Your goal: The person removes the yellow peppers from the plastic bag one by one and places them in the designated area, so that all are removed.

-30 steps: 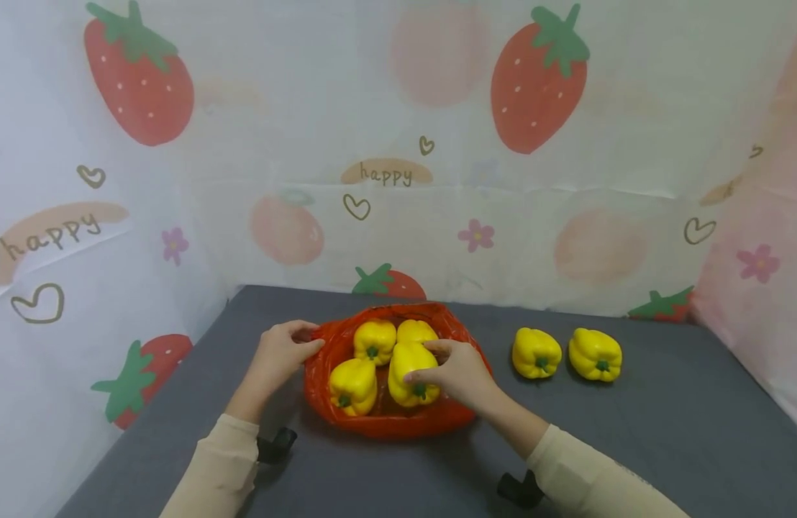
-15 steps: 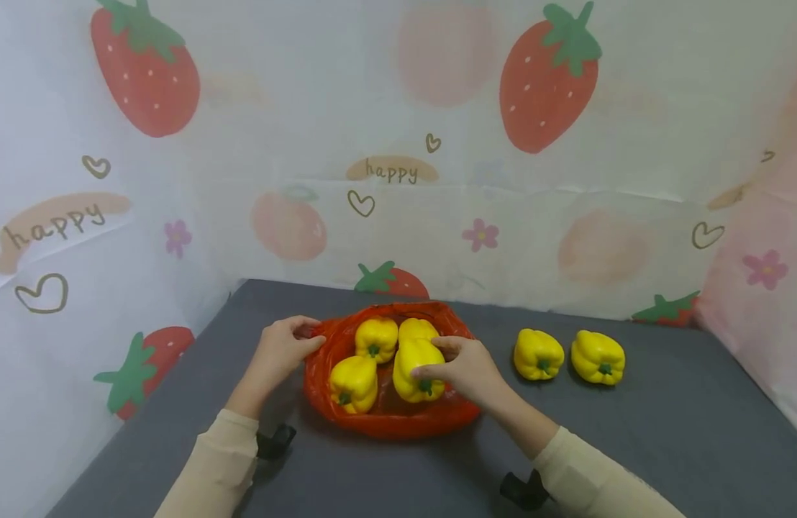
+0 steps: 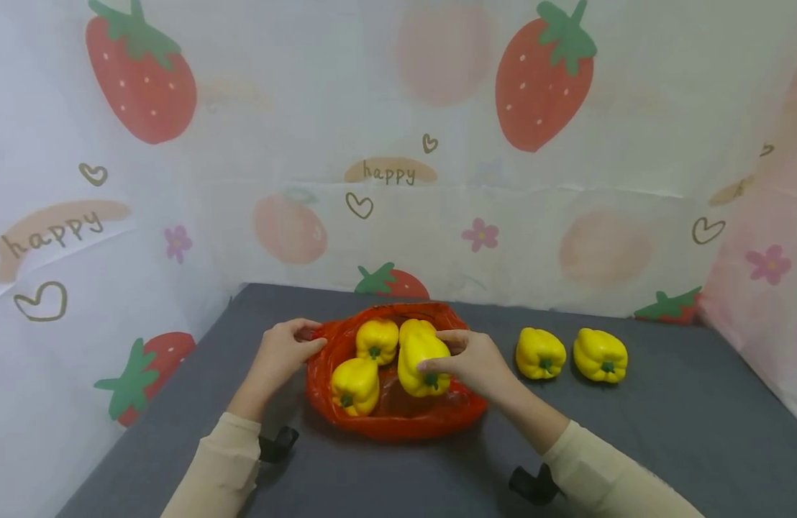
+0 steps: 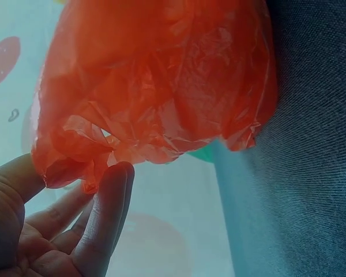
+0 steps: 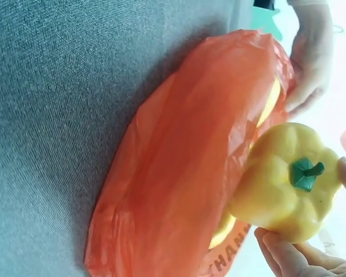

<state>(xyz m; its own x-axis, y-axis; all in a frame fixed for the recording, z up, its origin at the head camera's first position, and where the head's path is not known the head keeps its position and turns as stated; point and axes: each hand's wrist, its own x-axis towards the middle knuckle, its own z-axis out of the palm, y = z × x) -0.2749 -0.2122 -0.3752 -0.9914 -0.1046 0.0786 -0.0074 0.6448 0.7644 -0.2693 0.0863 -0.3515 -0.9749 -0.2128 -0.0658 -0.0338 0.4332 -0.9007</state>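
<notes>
1. The right hand (image 3: 479,363) is curling its thumb and fingers (image 5: 282,254) round a yellow pepper (image 3: 423,363), stem side facing the camera. The pepper is hanging in that grip at the right side of the bag's mouth, above the bag's inside. From these views alone I cannot tell whether it is being put in or taken out.

2. The left hand (image 3: 283,354) is pinching the crumpled left rim of the red plastic bag (image 3: 398,421) between thumb and fingers (image 4: 109,213), holding the mouth open. The bag is lying on its side on the grey cloth (image 3: 664,432).

3. Inside the bag three more peppers are showing: a front-left pepper (image 3: 354,385) near the mouth, a back-left pepper (image 3: 376,340) behind it, and a rear pepper (image 3: 414,329) partly hidden behind the held one. They are lying close together; whether they are touching is hard to tell.

4. Outside the bag, two loose peppers are sitting on the cloth to the right, well apart from the bag: the nearer loose pepper (image 3: 539,352) and the farther loose pepper (image 3: 600,355), just beside each other.

5. Judging by the count, the work is sitting past halfway if the bag is being filled: three inside, one in hand, two waiting on the cloth.

6. A strawberry-print curtain (image 3: 398,144) is closing in the scene at the back and on both sides.
</notes>
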